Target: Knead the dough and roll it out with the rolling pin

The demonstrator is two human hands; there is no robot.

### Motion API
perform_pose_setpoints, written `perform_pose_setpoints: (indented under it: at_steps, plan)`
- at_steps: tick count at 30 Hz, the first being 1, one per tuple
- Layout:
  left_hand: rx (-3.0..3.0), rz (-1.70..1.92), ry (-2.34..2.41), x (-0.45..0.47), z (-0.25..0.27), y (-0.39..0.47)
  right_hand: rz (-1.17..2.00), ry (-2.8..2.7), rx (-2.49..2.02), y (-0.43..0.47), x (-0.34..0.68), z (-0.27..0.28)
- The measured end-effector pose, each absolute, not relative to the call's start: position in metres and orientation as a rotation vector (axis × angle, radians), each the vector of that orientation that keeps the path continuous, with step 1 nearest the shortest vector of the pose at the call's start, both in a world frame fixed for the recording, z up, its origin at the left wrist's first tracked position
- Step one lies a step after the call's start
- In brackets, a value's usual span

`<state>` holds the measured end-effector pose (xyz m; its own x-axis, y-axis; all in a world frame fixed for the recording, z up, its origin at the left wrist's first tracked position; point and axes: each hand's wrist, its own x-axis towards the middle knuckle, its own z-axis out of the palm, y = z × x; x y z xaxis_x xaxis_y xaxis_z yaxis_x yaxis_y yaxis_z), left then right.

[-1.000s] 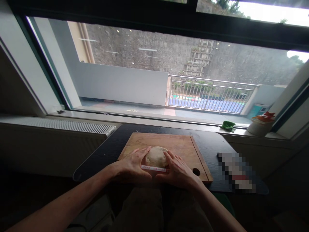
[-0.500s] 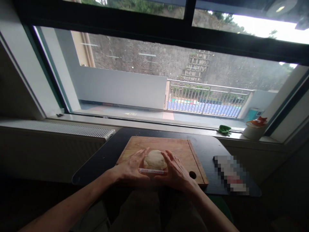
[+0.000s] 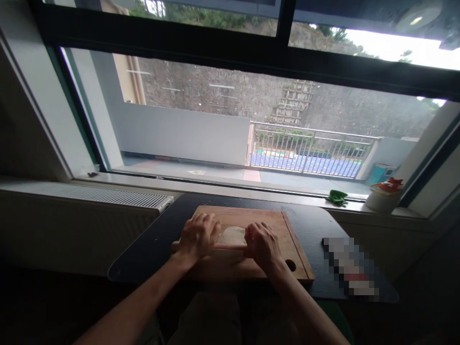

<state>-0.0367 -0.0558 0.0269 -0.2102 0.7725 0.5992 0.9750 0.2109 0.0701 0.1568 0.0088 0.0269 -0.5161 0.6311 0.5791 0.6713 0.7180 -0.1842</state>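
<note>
A pale, rounded piece of dough (image 3: pixel 233 235) lies on the wooden cutting board (image 3: pixel 258 216), between my two hands. Along its near side runs a rolling pin (image 3: pixel 230 247); its left end sticks out beyond my left hand. My left hand (image 3: pixel 199 235) is closed over the pin's left part, with the knuckles up. Closed on the right part, my right hand (image 3: pixel 262 242) hides that end of the pin. Both hands partly cover the sides of the dough.
The board rests on a dark table (image 3: pixel 151 249). To its right lies a blurred-out flat item (image 3: pixel 350 268). On the windowsill are a green object (image 3: pixel 337 197) and a white pot (image 3: pixel 383 199). A radiator (image 3: pixel 82 201) stands at the left, under the window.
My hands were spread around the dough, thumbs by the rolling pin. Now the fingers are curled down over the pin, and its printed label no longer shows. The view has shifted slightly.
</note>
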Motion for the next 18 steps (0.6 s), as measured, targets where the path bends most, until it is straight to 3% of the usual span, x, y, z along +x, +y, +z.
perform_pose_setpoints:
  at_steps: [4,12,18]
  plan:
    - [-1.576,-0.626,-2.118,-0.036,0.037,-0.025,-0.043,-2.316,-1.021,0.013,0.133,0.028]
    - [-1.823,-0.401,-2.043,-0.018,0.022,-0.053,0.138,-2.27,-1.123,0.027,0.126,0.019]
    - [-1.89,-0.302,-2.317,-0.036,0.03,0.002,0.152,-2.272,-1.26,0.062,0.112,0.025]
